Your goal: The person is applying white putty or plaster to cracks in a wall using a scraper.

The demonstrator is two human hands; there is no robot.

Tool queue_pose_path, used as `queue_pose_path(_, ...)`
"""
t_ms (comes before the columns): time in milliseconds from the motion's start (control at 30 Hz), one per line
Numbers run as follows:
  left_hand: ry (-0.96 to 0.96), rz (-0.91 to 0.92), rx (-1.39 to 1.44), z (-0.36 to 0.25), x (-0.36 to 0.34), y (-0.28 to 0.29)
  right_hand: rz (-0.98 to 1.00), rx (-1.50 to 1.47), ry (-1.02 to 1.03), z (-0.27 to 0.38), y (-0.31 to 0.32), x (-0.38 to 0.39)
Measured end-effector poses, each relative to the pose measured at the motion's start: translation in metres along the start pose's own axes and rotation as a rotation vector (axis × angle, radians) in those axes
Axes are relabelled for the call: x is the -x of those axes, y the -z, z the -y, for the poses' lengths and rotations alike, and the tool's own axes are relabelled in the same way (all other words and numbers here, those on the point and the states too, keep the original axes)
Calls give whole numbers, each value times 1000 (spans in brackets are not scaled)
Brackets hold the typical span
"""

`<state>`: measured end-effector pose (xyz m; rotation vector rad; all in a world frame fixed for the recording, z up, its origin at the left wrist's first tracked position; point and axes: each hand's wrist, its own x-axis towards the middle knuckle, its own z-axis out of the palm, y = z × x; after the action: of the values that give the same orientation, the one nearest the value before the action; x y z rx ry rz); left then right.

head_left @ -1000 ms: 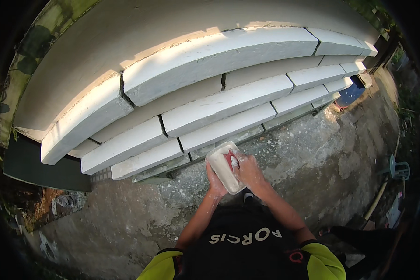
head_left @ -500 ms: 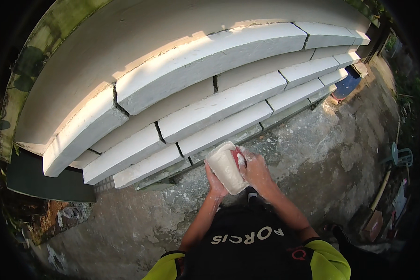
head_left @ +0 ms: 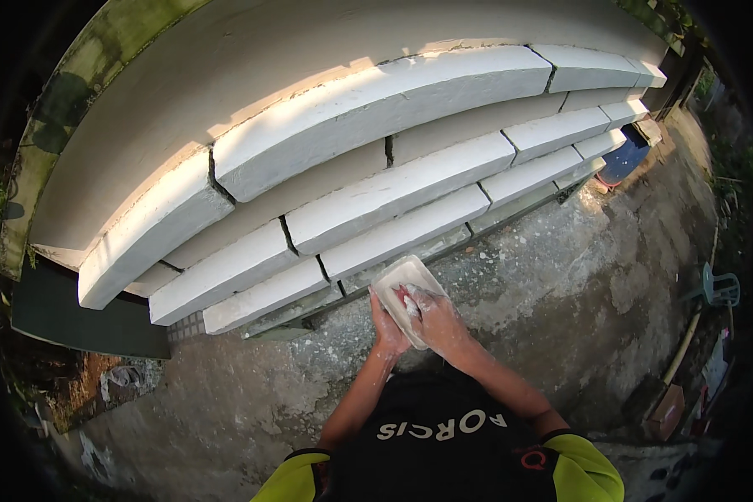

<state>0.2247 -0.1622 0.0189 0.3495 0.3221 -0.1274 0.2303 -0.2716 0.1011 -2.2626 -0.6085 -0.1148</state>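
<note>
My left hand (head_left: 386, 329) is wrapped round the side of a pale, rectangular tray (head_left: 405, 264), holding it in front of my body. Inside the tray a layer of whitish paste can be seen. Over the tray is my right hand (head_left: 439, 323), its fingers closed on a small red tool (head_left: 401, 294) that dips toward the paste. Most of the tool is hidden by the fingers, so its exact kind does not show. White smears cover the fingers of my right hand.
Ahead rises a curved, stepped structure of white blocks (head_left: 402, 188) with dark gaps between them. A blue container (head_left: 622, 161) stands at its right end. Farther right are a teal plastic chair (head_left: 719, 287) and a brown box (head_left: 666, 412). The concrete floor (head_left: 544, 293) is stained.
My right hand has moved left and down, from the tray's right edge to over its middle, bringing the red tool along. The tray, still in my left hand, has levelled a little.
</note>
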Motion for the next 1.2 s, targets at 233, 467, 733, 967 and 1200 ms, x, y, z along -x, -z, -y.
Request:
queue_pose_path(233, 1, 119, 89, -1, 8, -12, -60, 17, -183, -16, 21, -7)
queue_pose_path(467, 33, 110, -7, 7, 4, -1, 38, 40, -237, -8, 15, -6)
queue_pose_path(733, 15, 54, -9, 14, -3, 15, 56, 0, -136, -6, 3, 6)
queue_pose_path(967, 36, 84, -2, 16, -1, 1, -11, -4, -263, -10, 30, -5)
queue_pose_path(1200, 14, 18, -51, 18, -7, 8, 152, 22, -333, 0, 25, -4)
